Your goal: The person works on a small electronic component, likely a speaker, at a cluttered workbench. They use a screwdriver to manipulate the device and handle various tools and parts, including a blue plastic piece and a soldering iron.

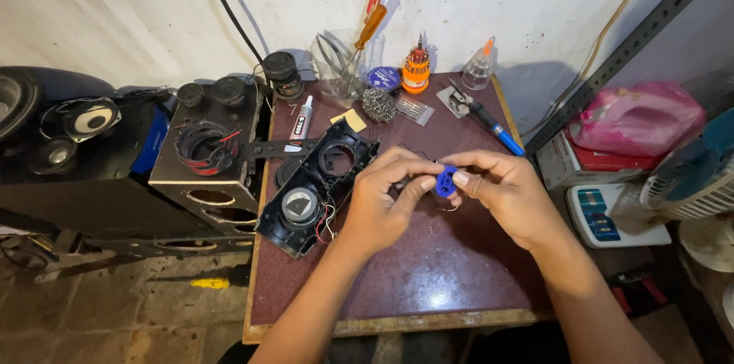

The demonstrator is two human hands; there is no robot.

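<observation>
Over the middle of a small maroon table [428, 280], both hands meet on a small blue spool [446, 180]. Right hand [508, 196] pinches the spool between thumb and forefinger, other fingers curled in; left hand [382, 199] has its fingertips closed on something at the spool's left edge, likely a thin strand, too fine to make out. Spool is held in the air just above the tabletop, not resting on it. Step in hand, by my reading: drawing a length off the spool; next move would call for a steady pull with the left while the right keeps the spool from turning loose. Just left of the left hand lies an opened black speaker housing [313, 188], wires showing, tilted across the table's left edge. Behind the hands: blue-handled iron [497, 131], wire-wool ball [378, 104], orange bit set [416, 69], clear cup of screwdrivers [340, 66]. Open room lies toward the near edge, bare table; the back is crowded, and a speaker cabinet [210, 150] stands against the left side.
</observation>
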